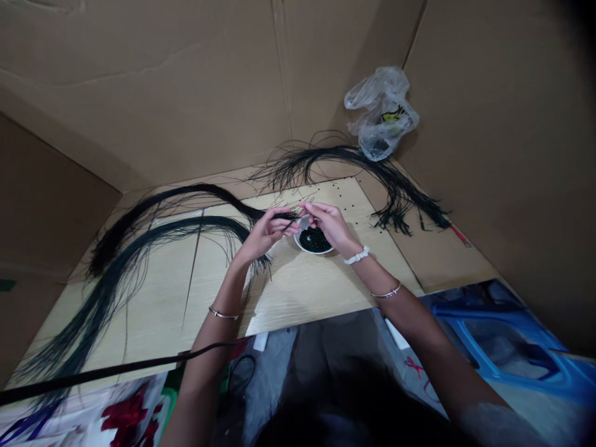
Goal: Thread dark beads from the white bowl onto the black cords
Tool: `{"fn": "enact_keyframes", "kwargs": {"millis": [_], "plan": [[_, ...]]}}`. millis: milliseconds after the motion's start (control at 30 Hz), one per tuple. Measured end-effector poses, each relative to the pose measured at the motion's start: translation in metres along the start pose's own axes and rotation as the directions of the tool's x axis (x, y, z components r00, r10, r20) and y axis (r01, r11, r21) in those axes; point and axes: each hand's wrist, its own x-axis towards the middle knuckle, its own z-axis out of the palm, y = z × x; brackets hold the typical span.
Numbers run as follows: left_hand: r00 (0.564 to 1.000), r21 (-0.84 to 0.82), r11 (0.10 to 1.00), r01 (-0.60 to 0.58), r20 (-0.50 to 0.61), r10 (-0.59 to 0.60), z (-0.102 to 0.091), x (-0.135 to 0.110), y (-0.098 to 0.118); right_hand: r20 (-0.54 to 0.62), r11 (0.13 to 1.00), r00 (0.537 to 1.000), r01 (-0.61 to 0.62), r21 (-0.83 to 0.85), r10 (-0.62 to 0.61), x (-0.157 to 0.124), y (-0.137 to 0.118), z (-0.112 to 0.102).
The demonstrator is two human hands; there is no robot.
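The left hand (pixel 266 233) and right hand (pixel 327 225) sit close, fingers (pixel 289 228) pinched.

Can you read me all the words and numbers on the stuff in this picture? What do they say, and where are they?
No words or numbers can be read clearly.
Plastic bag: a yellow and black printed patch, too small and crumpled to read.
Pale surface by the lower right: red marks, too blurred to tell if they are writing.
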Motion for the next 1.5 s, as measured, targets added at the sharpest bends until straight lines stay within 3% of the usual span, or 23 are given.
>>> {"fn": "enact_keyframes", "kwargs": {"millis": [800,1067,1200,1300,1400,1500], "plan": [[0.999,-0.022,0.999,0.032,-0.027,-0.032,0.001,0.0,0.001,-0.006,1.0,1.0,0.015,0.012,-0.015,-0.002,-0.005,0.001],[1.0,0.01,1.0,0.029,-0.001,-0.029,0.001,-0.001,0.001,0.075,0.998,0.995,0.064,-0.006,-0.064,-0.004,-0.008,0.004],[0.995,0.165,0.986,-0.038,-0.09,0.053,0.006,-0.003,0.011,0.218,0.985,0.972,0.117,-0.125,-0.088,-0.007,-0.008,0.005],[0.985,0.355,0.932,-0.07,-0.123,0.121,0.011,-0.008,0.024,0.378,0.931,0.923,0.195,-0.309,-0.068,-0.013,-0.008,0.008],[0.985,0.603,0.795,-0.068,-0.088,0.151,0.014,-0.018,0.036,0.465,0.85,0.884,0.283,-0.443,-0.052,-0.021,-0.008,0.014],[0.981,0.745,0.658,-0.111,-0.024,0.193,0.013,-0.027,0.044,0.466,0.82,0.884,0.291,-0.492,-0.033,-0.026,-0.006,0.019]]}}
